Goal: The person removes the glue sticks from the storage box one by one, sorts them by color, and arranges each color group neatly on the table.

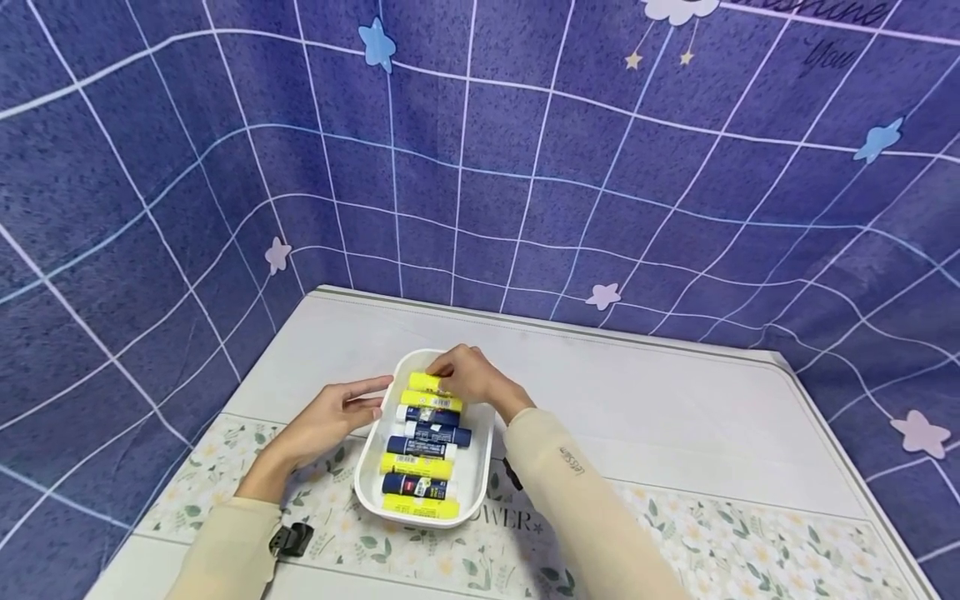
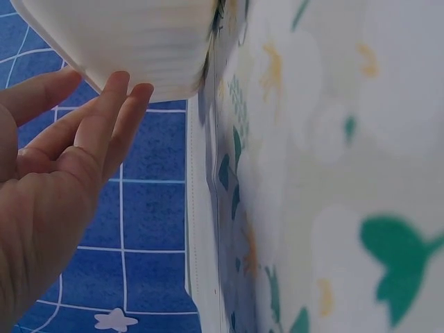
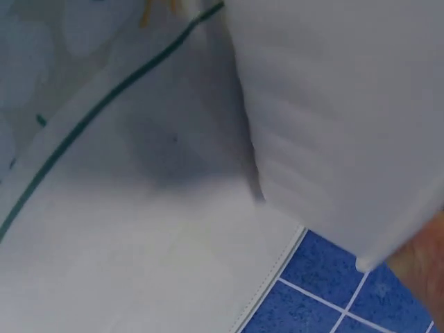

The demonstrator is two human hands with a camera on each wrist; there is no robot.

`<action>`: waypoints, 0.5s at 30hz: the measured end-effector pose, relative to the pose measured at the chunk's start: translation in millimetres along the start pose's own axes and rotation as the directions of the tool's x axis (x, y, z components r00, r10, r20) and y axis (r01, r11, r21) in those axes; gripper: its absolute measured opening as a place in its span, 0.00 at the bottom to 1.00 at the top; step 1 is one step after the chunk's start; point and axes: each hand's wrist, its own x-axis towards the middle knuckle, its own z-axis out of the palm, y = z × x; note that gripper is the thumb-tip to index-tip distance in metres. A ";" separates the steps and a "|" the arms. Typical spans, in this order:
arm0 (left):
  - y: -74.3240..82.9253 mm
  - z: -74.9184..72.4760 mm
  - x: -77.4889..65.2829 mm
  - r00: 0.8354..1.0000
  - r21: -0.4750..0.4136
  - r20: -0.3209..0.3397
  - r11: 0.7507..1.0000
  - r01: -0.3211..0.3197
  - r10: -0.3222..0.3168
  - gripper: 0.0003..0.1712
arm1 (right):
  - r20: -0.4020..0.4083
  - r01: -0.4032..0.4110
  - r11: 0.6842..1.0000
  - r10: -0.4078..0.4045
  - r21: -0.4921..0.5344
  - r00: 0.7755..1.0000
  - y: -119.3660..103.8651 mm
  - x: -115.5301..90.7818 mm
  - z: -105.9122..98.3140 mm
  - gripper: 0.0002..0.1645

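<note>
A white plastic tray [image 1: 481, 500] holds a column of glue sticks, some yellow and some dark blue, lying crosswise. At its far end my right hand [image 1: 471, 379] reaches over the rim, fingers bent down onto the farthest yellow glue stick [image 1: 423, 382], partly covering it. Only a bit of that hand [image 3: 421, 267] shows past the tray in the right wrist view. My left hand [image 1: 333, 417] touches the tray's left side, its fingers fairly straight; in the left wrist view the fingertips of this hand [image 2: 62, 159] rest against the tray wall [image 2: 152, 48].
Nearer in the tray lie a dark blue glue stick [image 1: 417, 485] and a yellow one [image 1: 420, 506]. A floral and white cloth [image 1: 720, 533] covers the table. Behind and at the sides hangs a blue gridded curtain [image 1: 495, 200] with stars.
</note>
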 end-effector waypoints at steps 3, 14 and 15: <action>0.4 0.5 0.1 1.000 0.005 0.003 1.000 -0.004 0.004 0.33 | -0.042 0.007 0.996 -0.003 0.089 0.999 1.9 -4.9 -8.2 0.18; -0.7 0.0 0.2 1.000 0.041 -0.011 0.999 0.005 -0.005 0.34 | -0.251 -0.031 0.793 0.229 0.609 0.941 18.3 -14.4 -44.6 0.21; -0.8 0.1 0.3 1.000 0.041 -0.009 0.999 0.006 -0.006 0.34 | -0.272 -0.027 0.774 0.255 0.633 0.928 21.1 -15.0 -46.9 0.21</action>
